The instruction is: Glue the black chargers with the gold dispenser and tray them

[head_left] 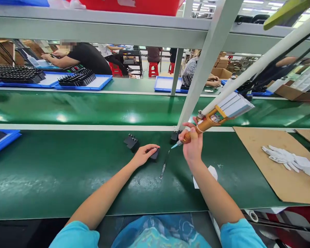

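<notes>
My left hand (144,155) is closed around a small black block (154,156) on the green bench; the fingers cover much of it. My right hand (193,143) grips an orange-brown glue dispensing gun (208,123), its blue tip (175,145) pointing down and left, a short way right of the block and apart from it. Between the hands lies a pair of tweezers (164,165). Another black block (131,142) with metal pins on top sits just beyond my left hand. A further black block (174,136) stands behind the blue tip, partly hidden.
A white post (196,86) and a slanted white tube (258,65) rise near my right hand. White paper (212,172) lies under my right forearm. Cardboard (270,175) bearing white gloves (290,159) is at right. A blue tray (10,139) is at left. Co-workers sit beyond the green belt (105,106).
</notes>
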`<state>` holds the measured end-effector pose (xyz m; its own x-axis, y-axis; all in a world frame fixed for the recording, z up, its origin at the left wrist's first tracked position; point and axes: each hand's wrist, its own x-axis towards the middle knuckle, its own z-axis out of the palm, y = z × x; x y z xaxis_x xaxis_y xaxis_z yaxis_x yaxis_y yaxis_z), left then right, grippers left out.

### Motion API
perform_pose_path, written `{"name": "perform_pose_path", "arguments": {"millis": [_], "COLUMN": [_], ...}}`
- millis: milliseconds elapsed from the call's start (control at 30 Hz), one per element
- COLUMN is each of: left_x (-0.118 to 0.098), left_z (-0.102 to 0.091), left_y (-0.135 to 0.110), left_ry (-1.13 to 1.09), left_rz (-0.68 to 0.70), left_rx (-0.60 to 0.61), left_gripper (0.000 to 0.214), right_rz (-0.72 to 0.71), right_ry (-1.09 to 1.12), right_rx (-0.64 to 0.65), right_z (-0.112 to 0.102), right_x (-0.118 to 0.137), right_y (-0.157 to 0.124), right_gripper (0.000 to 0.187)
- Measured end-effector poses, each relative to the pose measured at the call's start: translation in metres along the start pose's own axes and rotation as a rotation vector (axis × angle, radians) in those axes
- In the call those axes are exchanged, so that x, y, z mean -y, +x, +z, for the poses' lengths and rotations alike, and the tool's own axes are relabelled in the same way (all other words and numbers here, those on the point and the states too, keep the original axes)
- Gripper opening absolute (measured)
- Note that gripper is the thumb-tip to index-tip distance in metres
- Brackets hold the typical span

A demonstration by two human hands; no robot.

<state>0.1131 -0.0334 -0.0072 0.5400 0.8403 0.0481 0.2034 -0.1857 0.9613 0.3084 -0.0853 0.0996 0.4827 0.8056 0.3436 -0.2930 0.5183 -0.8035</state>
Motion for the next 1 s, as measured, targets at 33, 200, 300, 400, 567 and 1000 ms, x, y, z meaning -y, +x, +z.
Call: {"name": "perform_pose_path", "arguments": {"millis": [33,200,300,400,567,1000], "left_x": [0.0,-0.004,-0.004,-0.008,-0.024,-0.015], "left_z": [0.001,-0.002,-0.006,-0.011,-0.014,-0.011], "left_y": [-0.001,-0.01,-0.011,-0.012,-0.022,-0.021], "left_ry": [0.013,0.076,0.099,0.132,0.278,0.006], "left_rz": [0.033,0.129,0.121,0.094,0.147,-0.064], "left_rx": [-0.008,-0.003,-0.018,-0.021,0.013,-0.028], "left_gripper": [0.037,0.032,0.03,0.03,0.044,0.037], "right_rz": [-0.001,-0.008,-0.018,-0.024,-0.046,-0.029], "right_ry": [0.012,0.062,0.09,0.11,0.115,0.062], "right_rx": [0.002,0.012,0.024,0.033,0.038,0.043], "right_z": [0.011,0.053,0.064,0.063,0.056,0.054], "right_x": [-0.004,-0.018,-0.021,-0.019,-0.017,-0.019], "right_y": [0.001,0.006,0.007,0.007,0.006,0.007], "right_gripper": [0.033,0.031,0.026,0.026,0.031,0.036]}}
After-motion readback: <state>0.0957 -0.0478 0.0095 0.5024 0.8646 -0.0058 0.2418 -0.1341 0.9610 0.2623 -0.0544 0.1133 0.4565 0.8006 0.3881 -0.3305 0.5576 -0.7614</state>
